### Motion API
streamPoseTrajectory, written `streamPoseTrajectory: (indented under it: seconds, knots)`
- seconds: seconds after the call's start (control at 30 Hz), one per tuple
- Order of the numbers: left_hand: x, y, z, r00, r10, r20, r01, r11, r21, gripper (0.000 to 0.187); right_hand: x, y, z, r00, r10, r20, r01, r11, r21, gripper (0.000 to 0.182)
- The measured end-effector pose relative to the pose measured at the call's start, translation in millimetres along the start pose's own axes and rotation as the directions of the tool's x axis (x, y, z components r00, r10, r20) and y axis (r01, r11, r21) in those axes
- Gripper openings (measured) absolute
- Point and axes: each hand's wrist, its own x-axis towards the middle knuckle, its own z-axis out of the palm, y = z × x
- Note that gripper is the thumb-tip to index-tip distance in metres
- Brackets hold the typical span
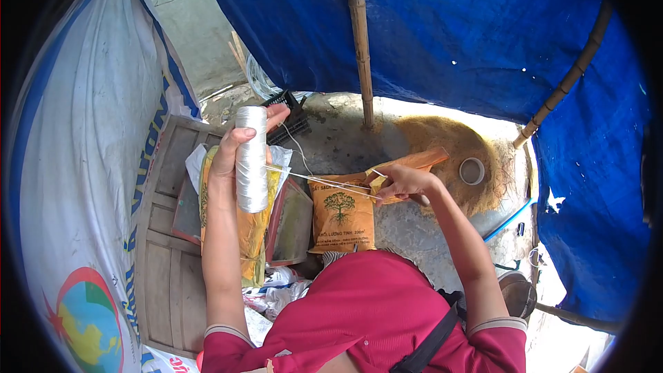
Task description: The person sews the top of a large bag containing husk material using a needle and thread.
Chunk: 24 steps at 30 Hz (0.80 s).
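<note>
My left hand (233,150) is wrapped around a tall spool of white twine (252,166), held upright. White strands (324,182) stretch from the spool across to my right hand (400,183), whose bent fingers are closed on them. Beneath the strands stands an orange bag (340,217) printed with a tree. Its top is partly behind the twine, and an orange flap (421,159) extends past my right hand. Yellow printed bags (257,245) are stacked below my left forearm.
A heap of brown loose material (449,131) with a white ring-shaped container (472,170) lies at right. A black crate (293,124) sits behind the spool. Bamboo poles (358,34) stand against a blue tarp (449,21). Wooden panels (162,235) are at left.
</note>
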Motion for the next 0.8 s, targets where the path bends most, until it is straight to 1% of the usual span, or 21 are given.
streamPoseTrajectory:
  seconds: [0.03,0.1,0.13,0.17,0.2,0.23,0.27,0.3,0.33,0.37,0.4,0.43,0.47,0.5,0.53,0.57,0.6,0.63,0.7,0.73,0.8]
  knots:
    - [0.6,1.5,4.2,1.000,-0.002,0.003,0.002,1.000,0.002,0.066,3.5,4.8,3.1,1.000,-0.007,0.011,0.007,1.000,0.016,0.045]
    - [0.0,5.8,16.8,0.997,0.077,-0.015,-0.075,0.993,0.096,0.065,11.6,15.0,6.4,0.999,-0.003,0.035,0.002,0.999,0.033,0.048]
    - [0.0,6.7,21.6,0.997,0.077,-0.013,-0.075,0.992,0.098,0.065,15.1,19.3,6.0,0.998,0.019,0.064,-0.037,0.958,0.283,0.047]
    - [0.1,7.3,25.7,0.994,0.100,0.037,-0.103,0.991,0.088,0.065,17.9,23.0,5.0,0.994,0.033,0.100,-0.080,0.854,0.514,0.046]
    - [0.7,7.7,27.9,0.988,0.125,0.086,-0.132,0.988,0.075,0.064,16.4,17.7,2.0,0.995,0.092,-0.031,-0.058,0.820,0.570,0.048]
    - [1.1,7.4,28.3,0.988,0.126,0.085,-0.133,0.988,0.076,0.064,20.1,14.3,-1.0,0.995,0.091,-0.029,-0.058,0.820,0.569,0.048]
    - [1.3,6.6,28.6,0.985,0.079,0.153,-0.085,0.996,0.036,0.062,25.8,9.4,-2.5,0.956,0.025,-0.292,0.100,0.909,0.404,0.052]
    - [2.5,5.6,29.4,0.974,0.031,0.225,-0.032,0.999,-0.001,0.061,32.1,3.9,-3.3,0.849,-0.082,-0.522,0.212,0.958,0.194,0.056]
    - [2.6,3.1,31.1,0.969,-0.020,0.246,0.041,0.996,-0.078,0.060,34.5,-13.1,-1.4,0.839,-0.185,-0.512,0.352,0.902,0.252,0.059]
    - [4.6,0.0,34.3,0.967,-0.027,0.253,0.048,0.996,-0.080,0.060,33.7,-36.5,4.5,0.813,-0.284,-0.509,0.480,0.822,0.307,0.063]
    - [6.6,-3.3,38.2,0.953,-0.051,0.300,0.090,0.989,-0.119,0.060,34.4,-57.3,15.0,0.847,-0.301,-0.438,0.493,0.752,0.438,0.062]
    - [8.9,-5.6,41.4,0.936,-0.071,0.345,0.132,0.979,-0.155,0.060,36.4,-74.4,23.5,0.871,-0.330,-0.364,0.488,0.669,0.561,0.061]
    - [11.2,-7.4,43.1,0.927,-0.112,0.358,0.180,0.971,-0.160,0.057,39.4,-83.9,26.7,0.916,-0.364,-0.170,0.377,0.634,0.675,0.058]
    - [12.3,-7.9,42.5,0.927,-0.112,0.358,0.179,0.971,-0.158,0.057,41.5,-91.0,28.9,0.914,-0.405,0.031,0.241,0.603,0.760,0.055]
    - [12.2,-8.6,40.2,0.925,-0.130,0.356,0.200,0.966,-0.166,0.058,41.3,-96.2,30.9,0.932,-0.355,0.072,0.199,0.668,0.717,0.033]
    - [11.5,-9.8,36.2,0.925,-0.144,0.352,0.217,0.960,-0.178,0.059,42.6,-95.3,26.9,0.931,-0.355,0.080,0.194,0.671,0.715,0.033]
    - [11.7,-14.2,25.4,0.923,-0.093,0.374,0.190,0.954,-0.231,0.062,41.9,-91.1,16.2,0.944,-0.316,0.099,0.169,0.718,0.675,0.025]
    - [6.7,-15.1,18.8,0.926,-0.089,0.367,0.184,0.955,-0.234,0.062,37.9,-89.1,5.4,0.955,-0.274,0.115,0.142,0.760,0.634,0.019]
    - [-4.1,-15.7,5.8,0.954,-0.055,0.295,0.178,0.896,-0.408,0.058,18.1,-89.9,-21.4,0.970,-0.229,-0.080,0.232,0.781,0.580,0.018]
    - [-3.4,-19.3,-8.6,0.929,-0.031,0.369,0.212,0.862,-0.461,0.059,13.0,-84.6,-40.4,0.963,-0.258,-0.080,0.253,0.759,0.600,0.018]
    - [-7.0,-26.1,-28.6,0.929,-0.025,0.368,0.226,0.828,-0.513,0.060,2.3,-77.2,-66.6,0.952,-0.292,-0.090,0.283,0.733,0.618,0.020]
